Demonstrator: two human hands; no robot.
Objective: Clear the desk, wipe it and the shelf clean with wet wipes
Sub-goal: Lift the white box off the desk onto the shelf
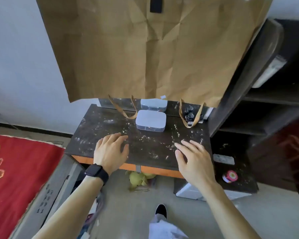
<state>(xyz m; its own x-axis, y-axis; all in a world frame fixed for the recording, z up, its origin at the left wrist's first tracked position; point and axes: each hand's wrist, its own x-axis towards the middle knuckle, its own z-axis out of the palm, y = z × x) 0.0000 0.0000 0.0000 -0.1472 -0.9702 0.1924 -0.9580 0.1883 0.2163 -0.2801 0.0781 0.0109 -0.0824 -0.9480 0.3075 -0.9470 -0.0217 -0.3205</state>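
The one camera rides on the person's head and faces forward and steeply down. It is close over the desk point(97, 128), which fills the middle of the view, its far edge toward the wall point(16, 49). Both forearms run in from the bottom corners, with the left hand point(110, 150) and right hand point(193, 161) above the desk's near edge. At the very bottom a shoe point(160, 210) shows, almost straight below the lens. The wide lens leans the shelf point(240, 83) inward at the right, and a paper bag point(145, 49) fills the top.
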